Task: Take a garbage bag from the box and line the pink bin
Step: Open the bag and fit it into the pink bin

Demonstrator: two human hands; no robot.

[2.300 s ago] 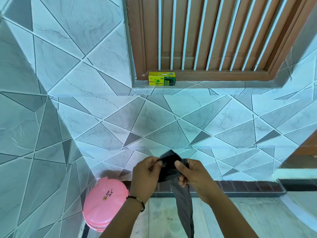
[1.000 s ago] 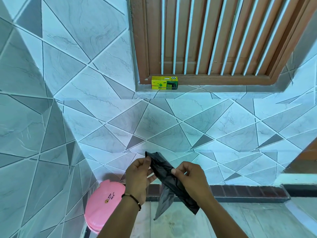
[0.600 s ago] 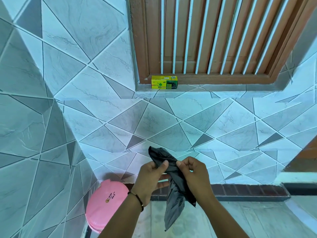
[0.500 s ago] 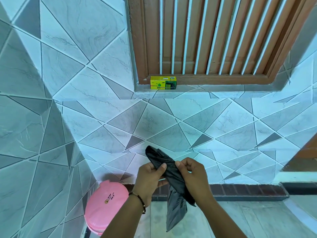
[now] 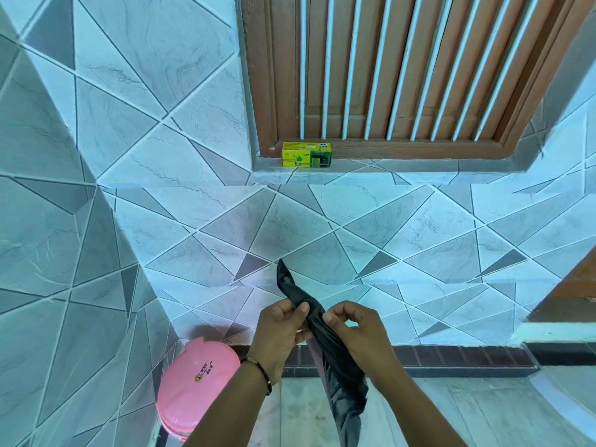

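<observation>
A black garbage bag (image 5: 335, 356) hangs folded and narrow between my two hands, one tip sticking up above them. My left hand (image 5: 279, 333) pinches its upper part with thumb and fingers. Just to the right, my right hand (image 5: 358, 333) pinches the same stretch of bag. The pink bin (image 5: 196, 382) stands on the floor in the corner at lower left, its lid closed. On the window sill sits the yellow-green garbage bag box (image 5: 306, 154).
Tiled walls (image 5: 96, 221) meet in a corner at the left. A wooden window with white bars (image 5: 403, 69) is above the sill. A dark brick skirting (image 5: 451, 356) runs along the floor edge.
Both hands kept working the bag's top between the fingers. The bag's upper end now points up as a narrow tip instead of a bunched lump.
</observation>
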